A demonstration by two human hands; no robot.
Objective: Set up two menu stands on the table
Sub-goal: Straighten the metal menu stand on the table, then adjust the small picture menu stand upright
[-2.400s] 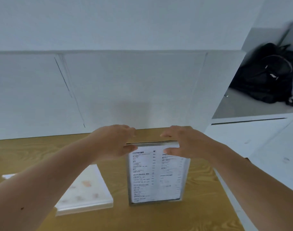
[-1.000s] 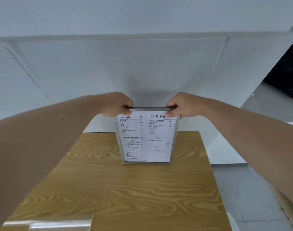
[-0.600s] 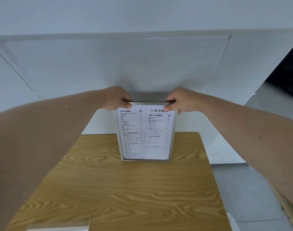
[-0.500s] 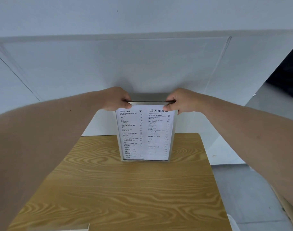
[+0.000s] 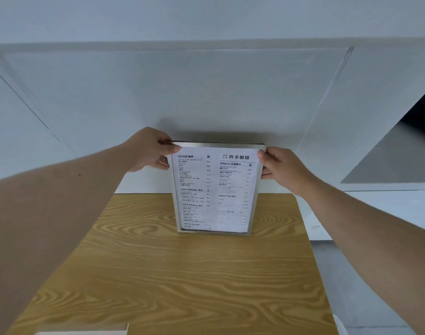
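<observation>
A clear acrylic menu stand (image 5: 215, 189) with a printed drinks menu stands upright near the far edge of the wooden table (image 5: 172, 274). My left hand (image 5: 149, 149) grips its top left corner. My right hand (image 5: 282, 169) holds its upper right edge, a little lower than the left. A sliver of a second menu stand (image 5: 82, 331) shows at the bottom edge of the view, lying on the near left of the table.
A white wall (image 5: 206, 93) rises directly behind the table's far edge. To the right the table ends over a grey floor (image 5: 351, 274), with a white ledge (image 5: 387, 187) beyond.
The upright stand has shifted slightly right and its face has turned more toward me. My right hand slid from the top edge down to the right side. The second stand has nearly left the view.
</observation>
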